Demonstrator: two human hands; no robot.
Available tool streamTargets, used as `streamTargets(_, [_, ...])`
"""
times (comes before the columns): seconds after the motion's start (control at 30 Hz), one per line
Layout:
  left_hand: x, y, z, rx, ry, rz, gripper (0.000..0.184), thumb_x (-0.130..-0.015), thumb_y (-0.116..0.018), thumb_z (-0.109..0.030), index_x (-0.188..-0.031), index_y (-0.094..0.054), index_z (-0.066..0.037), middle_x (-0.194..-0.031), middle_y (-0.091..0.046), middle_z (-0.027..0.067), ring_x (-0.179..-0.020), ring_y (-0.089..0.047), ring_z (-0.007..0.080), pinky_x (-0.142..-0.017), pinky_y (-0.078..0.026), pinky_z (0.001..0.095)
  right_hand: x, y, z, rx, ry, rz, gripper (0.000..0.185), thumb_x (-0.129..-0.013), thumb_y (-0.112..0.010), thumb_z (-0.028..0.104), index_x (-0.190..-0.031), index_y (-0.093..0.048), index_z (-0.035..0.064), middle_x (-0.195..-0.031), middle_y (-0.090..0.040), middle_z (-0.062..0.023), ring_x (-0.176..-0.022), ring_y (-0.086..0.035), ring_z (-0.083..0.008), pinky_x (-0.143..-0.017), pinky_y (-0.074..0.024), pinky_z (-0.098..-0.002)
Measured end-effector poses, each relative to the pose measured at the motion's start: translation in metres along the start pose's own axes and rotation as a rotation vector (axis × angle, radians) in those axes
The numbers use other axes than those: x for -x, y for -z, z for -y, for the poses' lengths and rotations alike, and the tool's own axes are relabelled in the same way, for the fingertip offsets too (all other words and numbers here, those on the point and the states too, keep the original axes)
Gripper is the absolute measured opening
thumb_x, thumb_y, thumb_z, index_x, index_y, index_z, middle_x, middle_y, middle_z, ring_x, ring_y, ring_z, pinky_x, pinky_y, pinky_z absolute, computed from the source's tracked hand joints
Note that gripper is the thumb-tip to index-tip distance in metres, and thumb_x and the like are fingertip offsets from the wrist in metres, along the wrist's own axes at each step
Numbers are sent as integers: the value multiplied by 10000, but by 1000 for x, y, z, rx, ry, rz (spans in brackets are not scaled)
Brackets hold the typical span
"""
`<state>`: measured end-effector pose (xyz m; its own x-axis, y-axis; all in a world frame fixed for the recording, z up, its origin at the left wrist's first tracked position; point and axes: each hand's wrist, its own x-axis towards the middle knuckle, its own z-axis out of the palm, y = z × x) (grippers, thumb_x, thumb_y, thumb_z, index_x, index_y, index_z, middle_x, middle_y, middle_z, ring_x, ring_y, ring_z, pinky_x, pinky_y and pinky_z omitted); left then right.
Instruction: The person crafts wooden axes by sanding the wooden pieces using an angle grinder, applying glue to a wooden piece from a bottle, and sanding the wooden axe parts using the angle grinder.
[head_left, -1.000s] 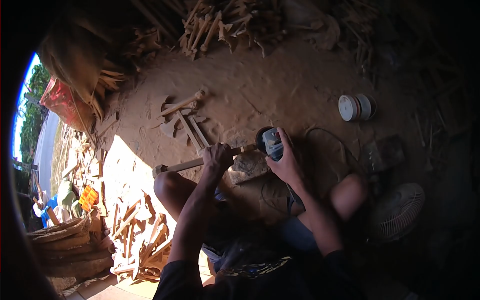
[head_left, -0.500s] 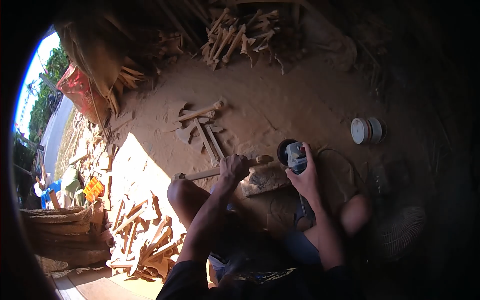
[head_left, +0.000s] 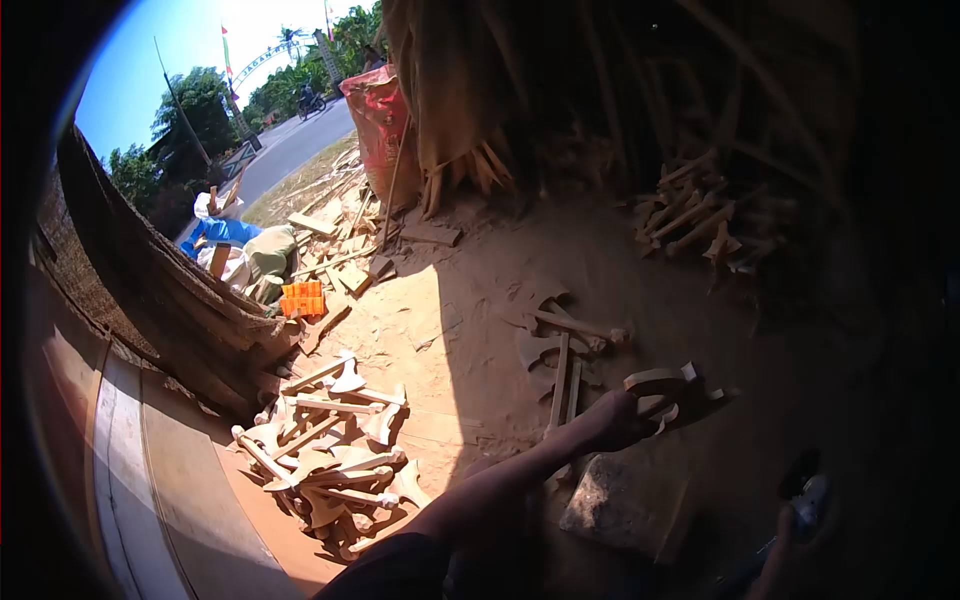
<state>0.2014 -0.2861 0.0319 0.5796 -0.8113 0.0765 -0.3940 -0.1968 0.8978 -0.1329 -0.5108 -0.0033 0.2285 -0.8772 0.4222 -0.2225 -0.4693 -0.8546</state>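
Observation:
My left hand [head_left: 617,422] is closed on a carved wooden piece [head_left: 660,382] with a curved, blade-like end, held out over the ground. At the dark lower right, my right hand [head_left: 785,530] is wrapped round a grinder [head_left: 812,500], of which only part shows. Just beyond my left hand, several axe-shaped wooden pieces [head_left: 560,375] lie on the dusty ground. A rough block [head_left: 597,497] sits below my left forearm.
A heap of axe-shaped wooden pieces [head_left: 325,455] lies in sunlight at the lower left. Another pile [head_left: 690,215] is at the upper right. Beyond are an orange object [head_left: 302,299], a red sack [head_left: 380,125], wood scraps [head_left: 345,250] and a road [head_left: 290,150].
The view has swung left, showing more of the road and sunlit heap. My left hand has lifted the wooden piece and turned it. The grinder has moved away from it, toward the lower right.

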Motion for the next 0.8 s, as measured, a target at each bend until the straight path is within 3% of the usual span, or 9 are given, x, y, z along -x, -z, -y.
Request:
streamTargets(0.07, [-8,-12,22,-21,62,98,587,-888,-705,-231,-1424,-506,-100,-965,-654,129,-801,-601,175,-743,-520,365,-6,-3,11,42,50,78,845,-810,-756,95,-1541,-342,5,-1567,-381,-211,-1418,-428,-336,-1162,-380,-458])
streamTargets(0.13, [-11,-24,26,100,190,168,531,-863,-692,-226,-1312,-507,-10,-981,-666,217,-888,-670,291,-738,-530,421,-3,-3,-3,1,14,65,849,-812,-747,91,-1548,-332,7,-1554,-400,-211,-1401,-449,-338,-1154,-391,-458])
streamTargets(0.17, [-11,-30,27,109,225,161,516,-876,-694,-217,-1302,-494,-5,-958,-644,180,-870,-641,247,-738,-520,397,-1,-3,0,24,27,78,828,-840,-737,95,-1555,-328,20,-1542,-425,-191,-1379,-474,-323,-1140,-406,-451])
streamTargets(0.27, [-8,-50,26,201,304,127,469,-904,-693,-198,-1262,-468,4,-907,-587,99,-834,-579,156,-735,-497,347,9,-15,96,197,-62,60,803,-839,-820,406,-1458,-475,28,-1509,-359,-301,-1309,-477,-459,-1035,-483,-555])
streamTargets(0.3, [-4,-55,27,265,315,107,448,-906,-690,-197,-1240,-468,4,-905,-576,91,-832,-573,153,-731,-495,344,19,-16,95,179,-84,-34,782,-784,-879,335,-1407,-534,13,-1393,-502,-295,-1246,-544,-415,-1015,-486,-548])
streamTargets(0.4, [17,-56,26,325,365,137,350,-933,-671,-208,-1145,-474,-12,-890,-542,60,-827,-564,139,-724,-492,338,36,0,119,357,-58,56,812,-777,-892,280,-1430,-502,-2,-1353,-552,-277,-1216,-567,-403,-1035,-485,-517])
streamTargets(0.53, [42,-38,15,460,426,341,342,-974,-685,-297,-1048,-500,-19,-892,-572,55,-799,-595,125,-682,-513,326,70,7,136,-13,2,-133,829,-759,-900,309,-1432,-514,17,-1359,-567,-272,-1215,-588,-346,-1017,-490,-474])
streamTargets(0.67, [72,-30,0,585,322,196,414,-1006,-637,-377,-1186,-548,-15,-938,-637,69,-743,-632,123,-652,-542,292,104,21,124,-302,-330,-180,798,-863,-752,122,-1548,-353,34,-1482,-497,-156,-1366,-484,-274,-1141,-394,-416])
streamTargets(0.8, [121,-25,-22,727,372,133,462,-1015,-607,-420,-1273,-504,-52,-951,-634,68,-678,-608,130,-603,-534,292,121,21,92,-285,-444,-124,803,-860,-807,229,-1538,-401,84,-1416,-555,-126,-1237,-573,-243,-1049,-460,-370])
